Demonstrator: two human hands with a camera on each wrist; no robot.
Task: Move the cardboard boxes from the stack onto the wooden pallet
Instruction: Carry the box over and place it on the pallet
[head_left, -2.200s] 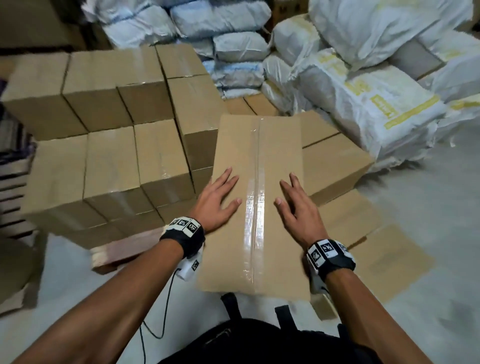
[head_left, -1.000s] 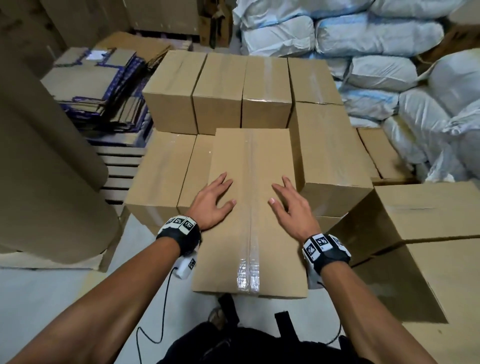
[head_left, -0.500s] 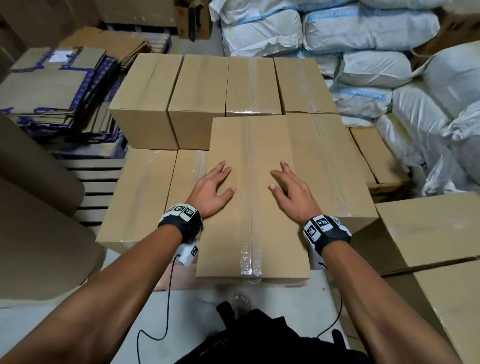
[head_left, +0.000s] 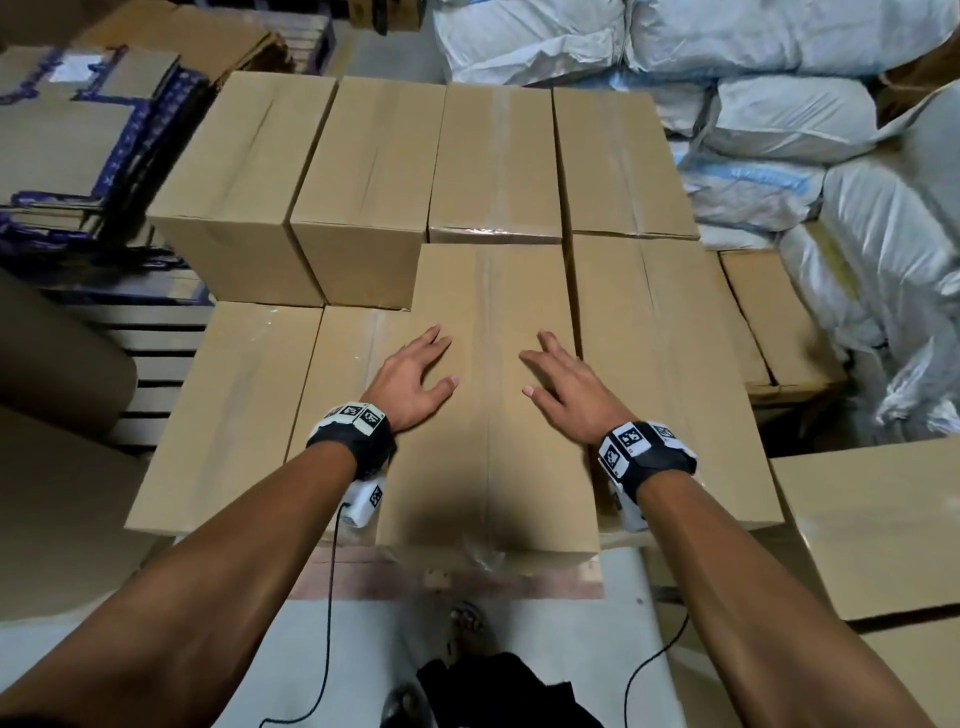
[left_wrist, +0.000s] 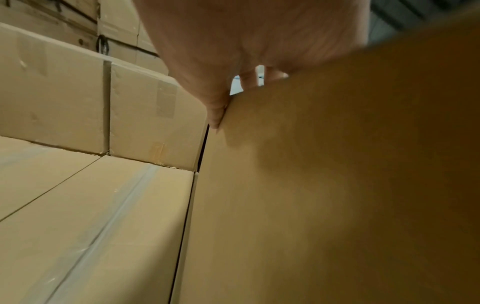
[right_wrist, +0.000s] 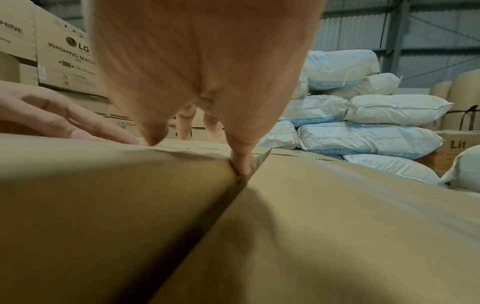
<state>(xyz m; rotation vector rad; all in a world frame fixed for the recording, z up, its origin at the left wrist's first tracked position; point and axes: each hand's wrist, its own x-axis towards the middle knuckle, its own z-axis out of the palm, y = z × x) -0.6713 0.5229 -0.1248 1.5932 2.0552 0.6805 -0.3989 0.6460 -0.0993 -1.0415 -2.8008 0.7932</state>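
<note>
A taped cardboard box (head_left: 493, 415) lies on the stacked boxes on the wooden pallet (head_left: 467, 579), its far end against the back row (head_left: 493, 161). It stands tight beside a same-height box (head_left: 665, 364) on the right and higher than the lower boxes (head_left: 228, 415) on the left. My left hand (head_left: 410, 379) and right hand (head_left: 563, 387) press flat on its top with fingers spread. In the left wrist view my left hand (left_wrist: 233, 51) rests on the box (left_wrist: 337, 185). In the right wrist view my right hand (right_wrist: 207, 72) lies over the box (right_wrist: 103, 195) beside its neighbour (right_wrist: 337, 226).
White sacks (head_left: 779, 104) are piled behind and to the right. More cardboard boxes (head_left: 872, 519) stand at my right. Flattened cartons (head_left: 78, 130) and a large brown paper roll (head_left: 52, 364) stand at left, beside bare pallet slats (head_left: 156, 353). My foot (head_left: 467, 623) is at the pallet's edge.
I turned left from the stack with the box under both hands. It went down onto the pallet's boxes and slid forward beside the right box, against the back row.
</note>
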